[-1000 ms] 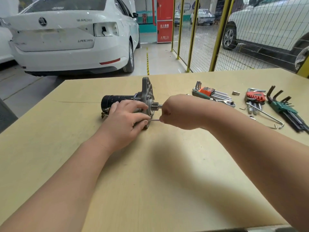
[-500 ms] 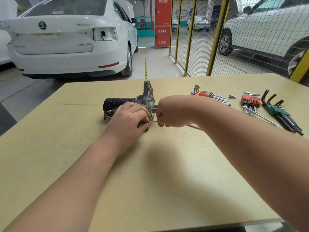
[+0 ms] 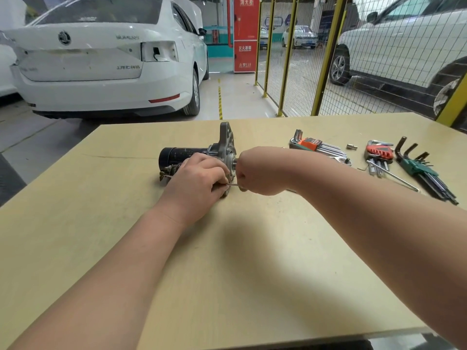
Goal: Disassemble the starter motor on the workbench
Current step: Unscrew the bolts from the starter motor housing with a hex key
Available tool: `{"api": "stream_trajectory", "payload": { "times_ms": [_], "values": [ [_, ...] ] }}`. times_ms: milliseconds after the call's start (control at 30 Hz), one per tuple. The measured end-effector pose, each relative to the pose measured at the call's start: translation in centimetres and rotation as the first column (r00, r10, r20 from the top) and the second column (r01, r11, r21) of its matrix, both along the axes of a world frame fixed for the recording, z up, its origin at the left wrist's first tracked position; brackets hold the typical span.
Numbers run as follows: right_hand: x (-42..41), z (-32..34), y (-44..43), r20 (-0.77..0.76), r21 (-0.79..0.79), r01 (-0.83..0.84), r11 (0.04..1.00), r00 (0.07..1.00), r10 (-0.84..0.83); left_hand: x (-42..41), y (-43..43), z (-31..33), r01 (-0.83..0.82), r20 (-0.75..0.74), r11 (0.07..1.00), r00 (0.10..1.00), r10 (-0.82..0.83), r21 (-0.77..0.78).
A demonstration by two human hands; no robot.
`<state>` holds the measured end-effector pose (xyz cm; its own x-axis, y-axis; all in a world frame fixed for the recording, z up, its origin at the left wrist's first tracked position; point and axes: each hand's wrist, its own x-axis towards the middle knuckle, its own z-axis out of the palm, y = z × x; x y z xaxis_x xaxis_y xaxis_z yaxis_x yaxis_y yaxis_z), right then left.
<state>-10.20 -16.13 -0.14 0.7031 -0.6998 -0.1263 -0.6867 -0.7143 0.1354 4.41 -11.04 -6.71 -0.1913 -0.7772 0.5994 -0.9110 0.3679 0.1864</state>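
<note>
Change since one second ago: right hand (image 3: 260,170) has drawn in toward the flange end of the motor, so less of the thin key shaft shows between the two hands. The motor lies where it did.

- Starter motor (image 3: 182,154): on its side near the middle of the desk (image 3: 227,274), black barrel pointing left, grey flange upright at its right end.
- Left hand (image 3: 199,180): laid over the near side of the motor just left of the flange. Grip: fingers curled round the housing, holding it down.
- Right hand: a fist just right of the flange, close to the shaft stub. Grip: narrow, closed on a slim hex key (image 3: 233,184) that runs level from the fist toward the foot of the flange. The key's tip is hidden behind the left fingers.
- Orange-holder key set (image 3: 309,144): right of the motor, well apart from it.
- Small silver bit (image 3: 351,147): between the orange and red sets.
- Red-holder key set (image 3: 380,151) and green-holder key set (image 3: 417,166): side by side at the desk's right edge.
- Loose long key (image 3: 394,175): lies slantwise in front of the red set.
- Beyond the desk: white car (image 3: 101,59), yellow mesh fence (image 3: 328,59).
</note>
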Motion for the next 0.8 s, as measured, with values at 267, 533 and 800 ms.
{"api": "stream_trajectory", "payload": {
  "times_ms": [267, 533, 800],
  "values": [
    [0.0, -0.3, -0.5, 0.078, -0.060, -0.042, 0.997, 0.996, 0.046, 0.7, 0.0, -0.1, 0.025, 0.067, 1.000, 0.997, -0.025, -0.002],
    [0.1, -1.2, -0.6, 0.128, -0.089, 0.029, 0.996, 0.992, -0.017, 0.4, -0.1, -0.1, -0.017, -0.023, 0.999, 1.000, 0.018, 0.041],
    [-0.5, -1.7, -0.4, 0.255, -0.057, -0.023, 0.998, 0.966, 0.037, 1.1, 0.3, -0.1, -0.018, -0.009, 1.000, 1.000, 0.018, -0.013]
  ]
}}
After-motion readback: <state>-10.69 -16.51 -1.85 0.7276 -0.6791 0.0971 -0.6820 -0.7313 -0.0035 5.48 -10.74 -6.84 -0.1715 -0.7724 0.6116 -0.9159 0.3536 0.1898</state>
